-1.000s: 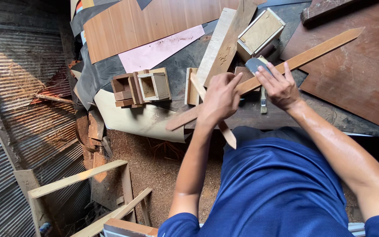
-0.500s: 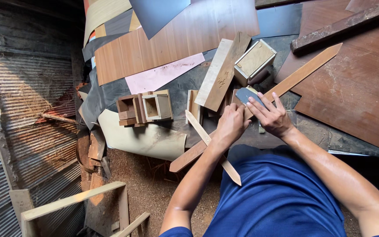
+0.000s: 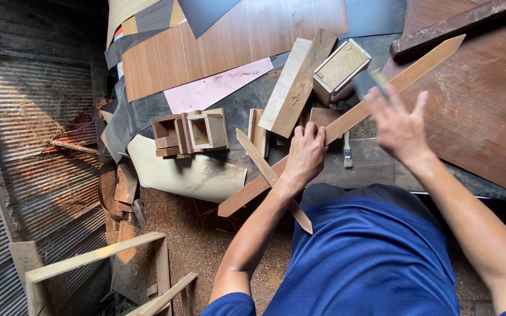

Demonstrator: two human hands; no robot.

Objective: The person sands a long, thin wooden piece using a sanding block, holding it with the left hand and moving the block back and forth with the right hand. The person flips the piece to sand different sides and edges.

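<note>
Across the cluttered workbench lies a long pointed wooden slat (image 3: 346,120), pinned by the person's left hand (image 3: 306,155), fingers clamped over it. Their right hand (image 3: 399,126) grips a blurred grey block (image 3: 369,82) on the slat's upper stretch, apparently mid-sanding; further strokes need steady downward pressure.

You had one camera only, worn on your head and aimed steeply down past your blue shirt (image 3: 370,257). It looked close onto the desk (image 3: 487,111) at the far side, with the sawdust floor (image 3: 200,246) near and the corrugated metal wall (image 3: 24,117) at the left edge. No second view shared this scene.
</note>
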